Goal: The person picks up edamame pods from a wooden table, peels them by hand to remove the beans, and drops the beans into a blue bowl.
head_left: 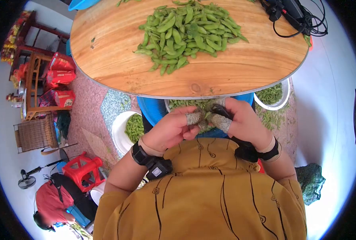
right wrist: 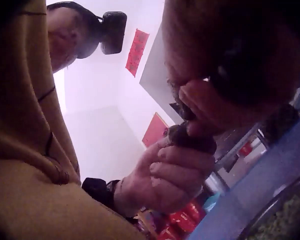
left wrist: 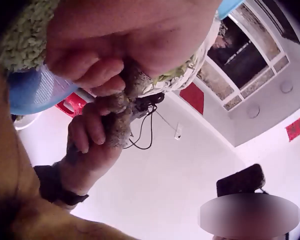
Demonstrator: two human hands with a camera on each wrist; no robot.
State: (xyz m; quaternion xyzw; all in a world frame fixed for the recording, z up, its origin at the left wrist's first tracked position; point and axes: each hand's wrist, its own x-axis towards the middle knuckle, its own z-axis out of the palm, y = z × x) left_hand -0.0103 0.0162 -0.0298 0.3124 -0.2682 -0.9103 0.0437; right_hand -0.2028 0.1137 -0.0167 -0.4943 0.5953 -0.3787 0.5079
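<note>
Pinching one green pod (head_left: 205,115) between both thumbs, left hand (head_left: 171,130) and right hand (head_left: 242,122) curled tight around it, fingertips meeting just below the edge of the wooden table (head_left: 106,44). Held over a bowl (head_left: 178,104) of pods, with a heap of edamame (head_left: 186,32) lying on the tabletop beyond.

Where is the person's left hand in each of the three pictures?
Head view: left hand sits low in the middle, beneath the wooden table.
Left wrist view: it fills the top.
Right wrist view: lower middle.
Shared landmark: the right hand touching it.
</note>
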